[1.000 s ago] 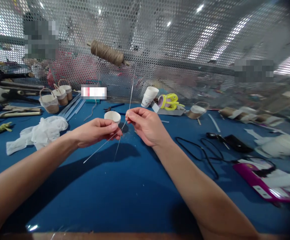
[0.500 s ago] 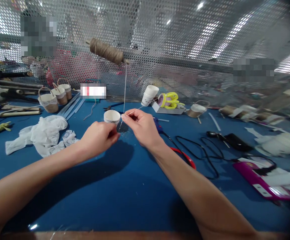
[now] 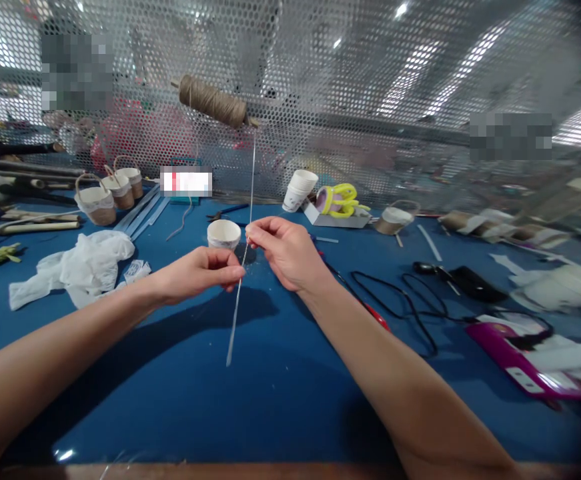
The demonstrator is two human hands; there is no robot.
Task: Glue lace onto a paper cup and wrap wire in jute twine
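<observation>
Both of my hands meet over the blue table [image 3: 270, 387]. My left hand [image 3: 197, 272] pinches a thin pale strip [image 3: 235, 313] whose free end hangs down toward the table. My right hand [image 3: 283, 250] pinches the same strip a little higher, and from there it runs straight up to a spool of brown twine [image 3: 213, 101] hung on the mesh screen. A small white paper cup [image 3: 223, 233] stands just behind my fingers.
Crumpled white plastic [image 3: 77, 267] lies at the left, with small baskets [image 3: 103, 203] behind it. Stacked white cups [image 3: 299, 190], a yellow-purple object [image 3: 340, 200], black cable [image 3: 405, 307] and a magenta folder [image 3: 525, 360] lie to the right. A perforated mesh screen [image 3: 370, 100] closes the back.
My left hand has opened from a fist into a pinch on the strip. The strip now hangs straight down below my hands, where one second ago two strands crossed there.
</observation>
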